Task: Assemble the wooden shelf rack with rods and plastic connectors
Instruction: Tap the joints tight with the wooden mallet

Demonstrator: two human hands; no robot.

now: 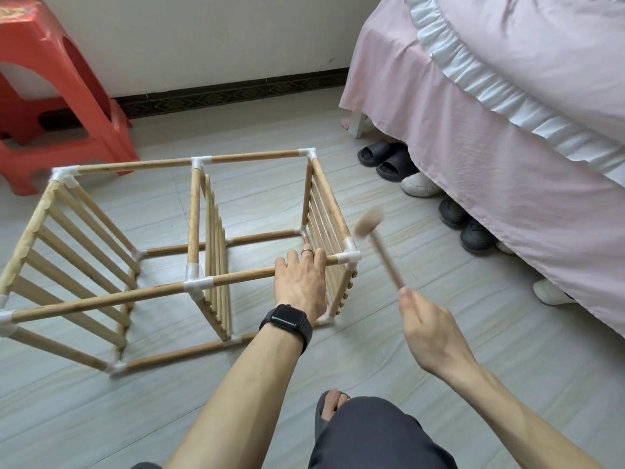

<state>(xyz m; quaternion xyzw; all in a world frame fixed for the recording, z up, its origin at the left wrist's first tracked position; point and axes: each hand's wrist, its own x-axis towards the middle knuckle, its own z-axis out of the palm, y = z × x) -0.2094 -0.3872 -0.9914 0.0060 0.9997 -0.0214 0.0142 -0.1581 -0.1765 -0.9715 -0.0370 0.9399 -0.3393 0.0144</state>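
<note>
Floor (439, 350): 1 rack (135, 166) w/ 3 slat panels (216, 238); left hand (299, 282) grips rod (243, 278), right hand (429, 323) grips mallet (385, 255).

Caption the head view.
Left hand grips a top rod of the rack while the right hand holds a blurred mallet near the corner connector.

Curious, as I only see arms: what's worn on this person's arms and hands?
No sleeves show. A black smartwatch on a black band sits at the left wrist; the left hand has a ring. The right hand wears nothing.
</note>
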